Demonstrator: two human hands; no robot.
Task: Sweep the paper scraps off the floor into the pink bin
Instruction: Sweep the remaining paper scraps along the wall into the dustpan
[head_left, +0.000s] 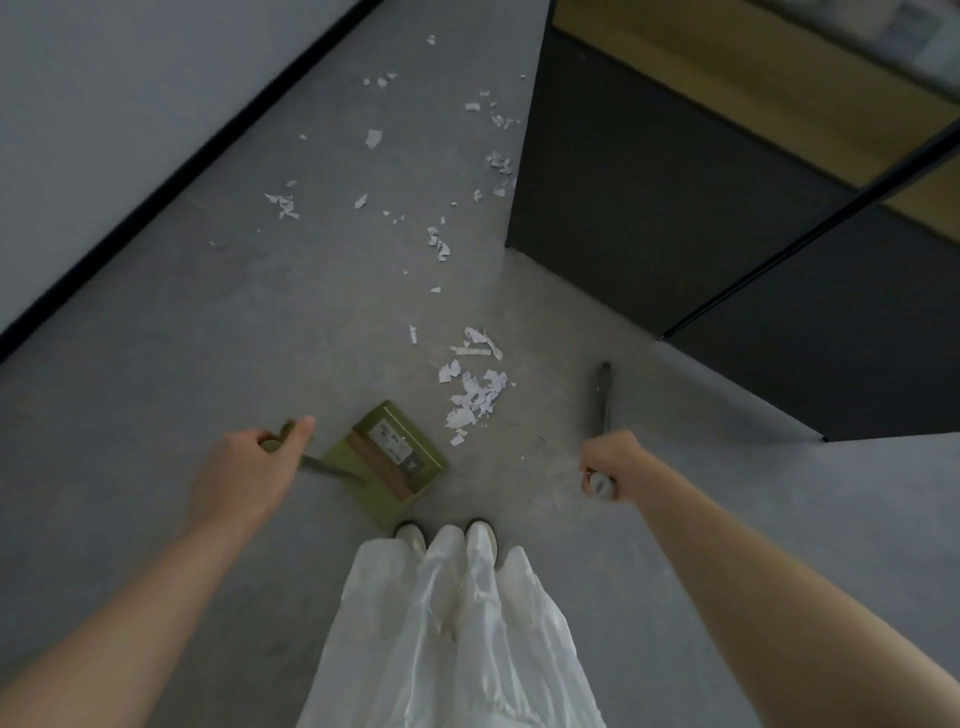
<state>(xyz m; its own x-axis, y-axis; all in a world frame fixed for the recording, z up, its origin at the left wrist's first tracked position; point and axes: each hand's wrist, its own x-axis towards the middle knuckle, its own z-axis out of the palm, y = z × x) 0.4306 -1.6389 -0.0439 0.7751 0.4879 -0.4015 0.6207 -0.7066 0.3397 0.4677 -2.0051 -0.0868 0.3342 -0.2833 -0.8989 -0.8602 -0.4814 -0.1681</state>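
- Left hand (249, 467) grips the handle of the green dustpan (387, 457); pan on the floor, no scraps visible in it.
- Right hand (605, 462) closed round the broom handle (602, 395).
- Gathered paper scraps (475, 392) between the hands, just beyond the pan: unswept.
- Scattered scraps (439, 244) well beyond: remaining.
- Pink bin: not in view.
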